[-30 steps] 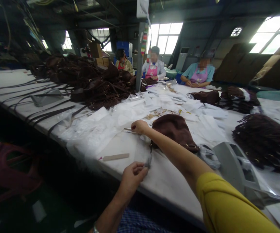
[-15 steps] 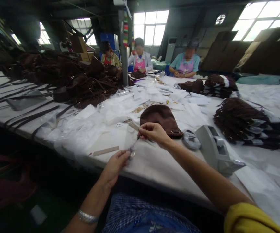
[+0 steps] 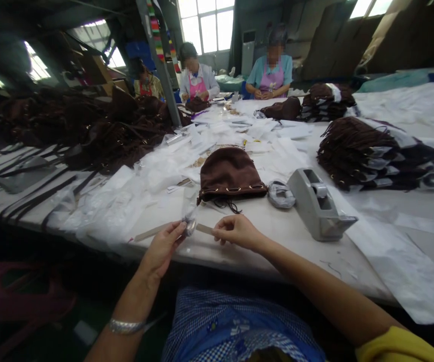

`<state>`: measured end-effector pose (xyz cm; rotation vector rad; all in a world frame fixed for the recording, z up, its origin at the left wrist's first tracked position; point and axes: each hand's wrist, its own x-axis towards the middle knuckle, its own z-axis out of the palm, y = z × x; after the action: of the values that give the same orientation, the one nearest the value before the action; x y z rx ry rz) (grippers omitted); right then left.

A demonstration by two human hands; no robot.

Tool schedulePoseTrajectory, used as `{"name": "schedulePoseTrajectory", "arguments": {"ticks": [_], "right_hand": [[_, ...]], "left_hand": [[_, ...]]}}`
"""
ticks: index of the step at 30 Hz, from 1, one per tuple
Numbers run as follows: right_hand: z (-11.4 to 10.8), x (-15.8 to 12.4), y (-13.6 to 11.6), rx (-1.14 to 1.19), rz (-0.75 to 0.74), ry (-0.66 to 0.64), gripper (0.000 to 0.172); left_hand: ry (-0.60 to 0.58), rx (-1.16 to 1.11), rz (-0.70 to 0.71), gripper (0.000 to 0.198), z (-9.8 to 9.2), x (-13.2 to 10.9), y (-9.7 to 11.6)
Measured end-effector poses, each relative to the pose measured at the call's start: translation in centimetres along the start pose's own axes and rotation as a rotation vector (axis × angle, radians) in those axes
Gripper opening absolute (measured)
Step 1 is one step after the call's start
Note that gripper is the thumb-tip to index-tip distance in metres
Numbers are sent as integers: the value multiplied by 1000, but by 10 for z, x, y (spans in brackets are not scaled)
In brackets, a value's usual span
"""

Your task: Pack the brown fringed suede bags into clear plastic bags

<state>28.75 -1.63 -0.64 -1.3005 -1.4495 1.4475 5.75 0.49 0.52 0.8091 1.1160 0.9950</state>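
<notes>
The two hands were held apart over the near edge of the table (image 3: 269, 226). Crinkled clear plastic (image 3: 190, 226) was pinched between the thumb and fingers of the left hand (image 3: 162, 249); what was wrapped in it could not be made out. A narrow grey-brown strip (image 3: 204, 229) was gripped at one end by the right hand (image 3: 237, 232), its free end pointed toward ten o'clock, near the plastic. Whether the two touched could not be told.

A dark brown bag (image 3: 230, 173) was laid just beyond the hands, at twelve o'clock from the right one, its eyelet-studded edge turned toward six o'clock, with dark cords (image 3: 232, 206) spilled below that edge. A wrapped coil (image 3: 281, 194) was set just beside the bag at four o'clock, and next to it, farther right, a grey tape dispenser (image 3: 317, 208) was placed.

A second strip (image 3: 147, 234) was left flat at ten o'clock from the left hand. Fringed brown goods (image 3: 378, 156) were stacked at three o'clock from the bag, and more brown bags (image 3: 119, 125) were heaped at ten o'clock. Co-workers (image 3: 272, 78) were seated across the table.
</notes>
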Motion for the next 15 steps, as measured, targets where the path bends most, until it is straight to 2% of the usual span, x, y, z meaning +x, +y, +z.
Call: {"name": "schedulePoseTrajectory", "arguments": {"ticks": [8,15], "right_hand": [[9,17,2,19,-35,-36,15],[28,39,3,48,-75,-24,17]], "left_hand": [[54,185,91,42,1,1,-6],[106,316,184,43,1,-1,-2]]}}
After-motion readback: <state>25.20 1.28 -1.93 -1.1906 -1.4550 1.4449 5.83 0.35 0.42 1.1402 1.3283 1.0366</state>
